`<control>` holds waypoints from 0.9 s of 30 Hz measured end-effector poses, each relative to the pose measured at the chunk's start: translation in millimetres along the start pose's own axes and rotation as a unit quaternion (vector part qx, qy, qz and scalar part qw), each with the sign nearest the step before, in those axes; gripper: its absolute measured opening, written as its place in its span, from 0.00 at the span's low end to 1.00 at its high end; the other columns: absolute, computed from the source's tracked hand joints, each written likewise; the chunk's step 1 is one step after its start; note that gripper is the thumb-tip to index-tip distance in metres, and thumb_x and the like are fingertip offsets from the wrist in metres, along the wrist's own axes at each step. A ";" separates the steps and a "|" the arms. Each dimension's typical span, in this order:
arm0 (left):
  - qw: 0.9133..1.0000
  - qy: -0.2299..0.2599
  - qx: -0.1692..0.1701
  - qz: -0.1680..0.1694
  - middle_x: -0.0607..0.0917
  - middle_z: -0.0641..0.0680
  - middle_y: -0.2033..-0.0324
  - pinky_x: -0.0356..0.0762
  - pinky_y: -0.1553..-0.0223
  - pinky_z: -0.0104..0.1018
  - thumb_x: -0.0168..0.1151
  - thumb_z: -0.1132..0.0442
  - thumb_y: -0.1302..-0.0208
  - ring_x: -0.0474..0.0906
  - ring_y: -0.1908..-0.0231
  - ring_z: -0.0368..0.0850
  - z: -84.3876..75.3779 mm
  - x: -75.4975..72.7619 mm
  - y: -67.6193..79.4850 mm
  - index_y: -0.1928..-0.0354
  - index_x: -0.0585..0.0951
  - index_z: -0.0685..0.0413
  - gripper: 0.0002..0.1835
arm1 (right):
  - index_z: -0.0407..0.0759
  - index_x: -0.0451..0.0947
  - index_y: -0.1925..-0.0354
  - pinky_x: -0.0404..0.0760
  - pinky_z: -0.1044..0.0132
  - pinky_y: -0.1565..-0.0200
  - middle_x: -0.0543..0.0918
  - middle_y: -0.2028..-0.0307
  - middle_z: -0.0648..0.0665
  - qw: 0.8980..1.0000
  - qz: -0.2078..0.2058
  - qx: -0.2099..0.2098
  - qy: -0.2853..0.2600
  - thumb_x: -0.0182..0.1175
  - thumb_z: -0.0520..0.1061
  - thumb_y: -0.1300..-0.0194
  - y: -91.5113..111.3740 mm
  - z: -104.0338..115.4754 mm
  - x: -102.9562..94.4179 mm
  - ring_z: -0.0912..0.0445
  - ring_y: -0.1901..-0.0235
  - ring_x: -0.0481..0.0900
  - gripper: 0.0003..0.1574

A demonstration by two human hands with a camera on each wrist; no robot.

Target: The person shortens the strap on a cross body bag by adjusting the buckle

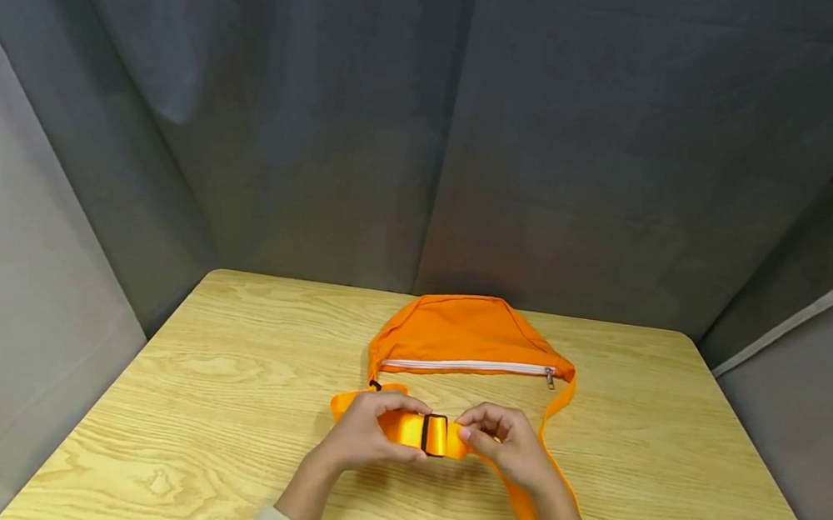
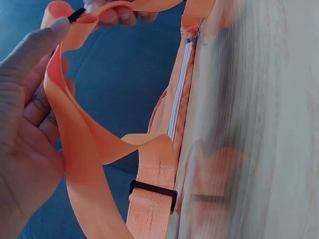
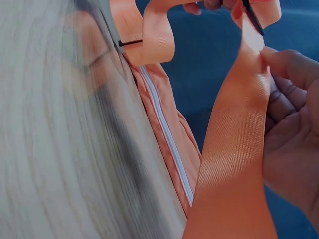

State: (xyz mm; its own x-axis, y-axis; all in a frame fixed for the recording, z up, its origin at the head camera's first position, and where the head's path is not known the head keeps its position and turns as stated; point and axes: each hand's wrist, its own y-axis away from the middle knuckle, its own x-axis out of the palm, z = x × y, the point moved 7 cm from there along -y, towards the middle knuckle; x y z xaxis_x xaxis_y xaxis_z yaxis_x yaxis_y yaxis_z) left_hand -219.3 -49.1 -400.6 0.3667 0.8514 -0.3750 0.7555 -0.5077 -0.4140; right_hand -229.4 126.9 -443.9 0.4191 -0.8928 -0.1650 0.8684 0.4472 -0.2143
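An orange waist bag (image 1: pixel 466 332) with a white zipper (image 1: pixel 459 365) lies flat on the table. In front of it my left hand (image 1: pixel 370 433) grips a black slider buckle (image 1: pixel 425 435), thumb at its near edge and index finger at its far edge. Orange webbing strap (image 1: pixel 411 430) threads through that buckle. Just right of it, my right hand (image 1: pixel 515 447) pinches the strap between thumb and fingers. Strap loops hang beside the left palm (image 2: pixel 30 149) in the left wrist view. A second black buckle (image 2: pixel 153 188) sits on the strap near the bag.
The wood-grain table (image 1: pixel 221 409) extends on both sides of the bag. Dark grey curtain (image 1: pixel 338 135) stands behind it, with lighter grey panels (image 1: pixel 16 272) at the sides. A metal zipper pull (image 1: pixel 550 379) hangs at the bag's right end.
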 end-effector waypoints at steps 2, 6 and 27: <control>1.000 -0.001 -0.001 0.002 0.84 0.58 0.63 0.78 0.60 0.40 0.76 0.73 0.62 0.79 0.62 0.51 -10.2 -1.5 -0.7 0.58 0.82 0.65 0.23 | 0.28 0.76 0.61 0.77 0.65 0.73 0.77 0.71 0.36 1.000 0.007 0.012 0.005 0.58 0.36 0.36 0.4 -0.8 -1.2 0.58 0.74 0.73 0.09; 1.000 -0.003 0.011 0.002 0.84 0.58 0.65 0.78 0.61 0.40 0.76 0.73 0.63 0.79 0.63 0.50 -12.3 -0.4 -1.3 0.59 0.82 0.65 0.22 | 0.28 0.76 0.62 0.73 0.69 0.75 0.76 0.74 0.39 1.000 0.006 0.015 0.004 0.57 0.36 0.36 0.8 -0.9 -2.0 0.62 0.78 0.70 0.08; 1.000 -0.001 0.019 0.007 0.83 0.46 0.59 0.76 0.60 0.35 0.79 0.67 0.63 0.76 0.60 0.41 21.6 13.0 -1.3 0.53 0.82 0.52 0.28 | 0.25 0.75 0.60 0.78 0.65 0.68 0.80 0.70 0.41 0.998 -0.002 0.033 -0.046 0.59 0.36 0.37 0.9 -4.6 -0.5 0.55 0.72 0.77 0.13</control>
State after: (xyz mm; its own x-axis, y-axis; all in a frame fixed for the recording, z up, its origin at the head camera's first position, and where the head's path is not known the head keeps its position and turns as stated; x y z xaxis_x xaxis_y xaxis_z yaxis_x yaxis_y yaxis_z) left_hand -227.2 -40.3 -422.9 0.3754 0.8441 -0.3829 0.7299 -0.5238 -0.4392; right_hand -230.0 128.0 -448.5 0.4360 -0.8968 -0.0751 0.8839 0.4425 -0.1512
